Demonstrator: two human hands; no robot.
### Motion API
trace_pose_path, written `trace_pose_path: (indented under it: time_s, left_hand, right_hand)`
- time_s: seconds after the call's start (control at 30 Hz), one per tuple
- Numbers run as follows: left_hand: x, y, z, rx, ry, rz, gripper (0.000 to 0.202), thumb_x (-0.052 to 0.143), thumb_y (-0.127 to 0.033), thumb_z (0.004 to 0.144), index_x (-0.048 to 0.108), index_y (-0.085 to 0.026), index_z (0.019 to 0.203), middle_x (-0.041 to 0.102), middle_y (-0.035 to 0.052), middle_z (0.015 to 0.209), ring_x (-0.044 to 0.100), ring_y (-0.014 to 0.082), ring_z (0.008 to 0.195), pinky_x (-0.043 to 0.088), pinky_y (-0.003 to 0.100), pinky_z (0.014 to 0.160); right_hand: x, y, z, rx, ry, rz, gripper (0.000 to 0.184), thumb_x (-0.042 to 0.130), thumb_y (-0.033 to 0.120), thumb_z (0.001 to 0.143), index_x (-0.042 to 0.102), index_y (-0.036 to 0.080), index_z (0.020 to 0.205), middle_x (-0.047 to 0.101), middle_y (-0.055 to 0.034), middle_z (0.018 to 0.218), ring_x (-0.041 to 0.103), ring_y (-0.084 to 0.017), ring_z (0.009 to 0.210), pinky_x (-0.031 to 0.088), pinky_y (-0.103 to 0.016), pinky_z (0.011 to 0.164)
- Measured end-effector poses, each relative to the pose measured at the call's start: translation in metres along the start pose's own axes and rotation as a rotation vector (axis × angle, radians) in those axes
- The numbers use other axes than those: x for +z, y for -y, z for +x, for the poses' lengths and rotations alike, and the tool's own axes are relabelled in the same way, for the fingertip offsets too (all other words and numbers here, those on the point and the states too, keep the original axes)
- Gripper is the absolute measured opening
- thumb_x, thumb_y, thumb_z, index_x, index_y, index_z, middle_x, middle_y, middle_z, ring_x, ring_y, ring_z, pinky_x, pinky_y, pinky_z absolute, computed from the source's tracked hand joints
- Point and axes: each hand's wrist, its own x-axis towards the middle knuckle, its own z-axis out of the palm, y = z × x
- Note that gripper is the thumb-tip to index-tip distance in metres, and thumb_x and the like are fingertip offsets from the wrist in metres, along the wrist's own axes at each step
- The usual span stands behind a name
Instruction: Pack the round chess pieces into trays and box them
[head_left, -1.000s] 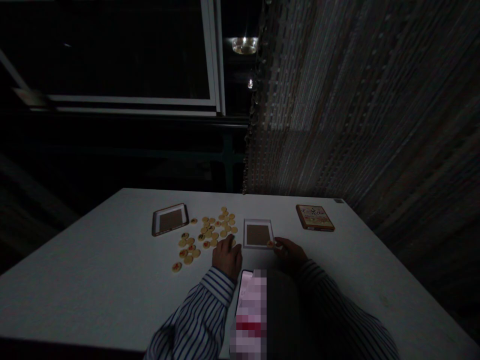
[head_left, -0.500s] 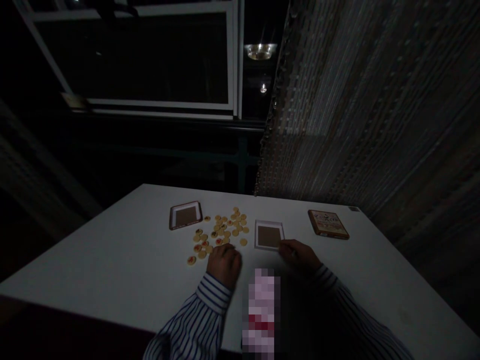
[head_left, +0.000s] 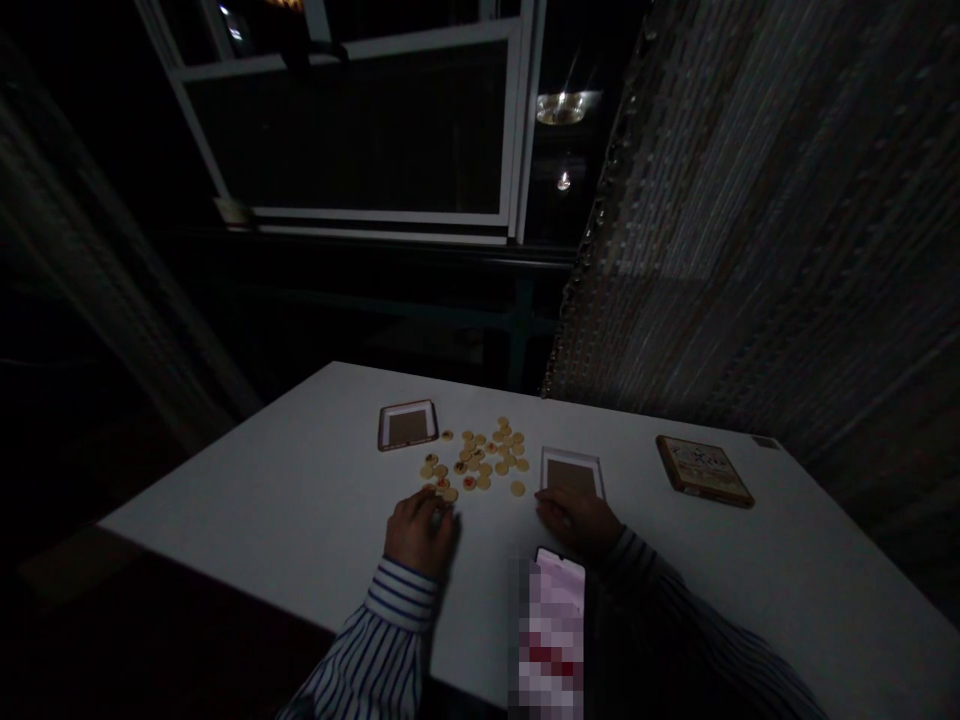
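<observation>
Round wooden Chinese chess pieces [head_left: 480, 455], some with red or black characters, lie scattered on the white table [head_left: 300, 480]. My left hand [head_left: 418, 535] reaches palm down over the near left edge of the scatter. Its fingers are curled and touch or cover some pieces; what lies under them is hidden. My right hand [head_left: 581, 520] rests in front of an open box half [head_left: 571, 458], with a grey-brown bottom, and overlaps its near edge. The right fingers are bent together, and whatever they hold is hidden.
Another open box half [head_left: 408, 428] lies behind the pieces at the left. A box with a printed top [head_left: 705, 470] is at the right. A phone [head_left: 562, 610], partly pixelated, lies near me. Beyond the table are a window [head_left: 352, 140] and a string curtain [head_left: 712, 220].
My left hand has moved left onto the nearest pieces and now hides several. My right hand has shifted left, from the box half's near right corner to its near edge. The view has turned left.
</observation>
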Motion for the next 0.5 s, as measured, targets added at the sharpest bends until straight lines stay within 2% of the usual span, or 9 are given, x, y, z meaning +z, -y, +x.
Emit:
trace_pose_path:
  time_s: [0.17,0.33,0.5]
  left_hand:
    - [-0.001,0.024,-0.006,-0.123,-0.072,0.081,0.030,0.049,-0.038,0.072,0.062,-0.017,0.087,0.061,0.0104,0.098,0.055,0.0231,0.089,0.045,0.037,0.076]
    - [0.000,0.041,-0.013,-0.160,-0.100,0.127,0.033,0.051,-0.040,0.069,0.062,-0.014,0.087,0.062,0.0118,0.096,0.056,0.0229,0.088,0.045,0.035,0.077]
    - [0.005,0.047,-0.021,-0.139,-0.110,0.130,0.034,0.053,-0.042,0.066,0.061,-0.016,0.086,0.062,0.0107,0.096,0.056,0.0232,0.089,0.045,0.036,0.078]
  right_hand:
    - [0.004,0.017,0.012,-0.080,0.027,-0.011,0.026,0.042,0.026,0.077,0.062,0.017,0.091,0.066,-0.0068,0.081,0.060,-0.015,0.070,0.045,-0.025,0.065]
    - [0.014,0.029,0.024,-0.153,0.055,0.026,0.026,0.044,0.026,0.077,0.062,0.015,0.092,0.065,-0.0063,0.079,0.058,-0.015,0.070,0.044,-0.026,0.067]
    - [0.024,0.045,0.036,-0.171,0.113,-0.009,0.025,0.045,0.027,0.077,0.061,0.017,0.094,0.064,-0.0046,0.080,0.057,-0.015,0.073,0.042,-0.026,0.069]
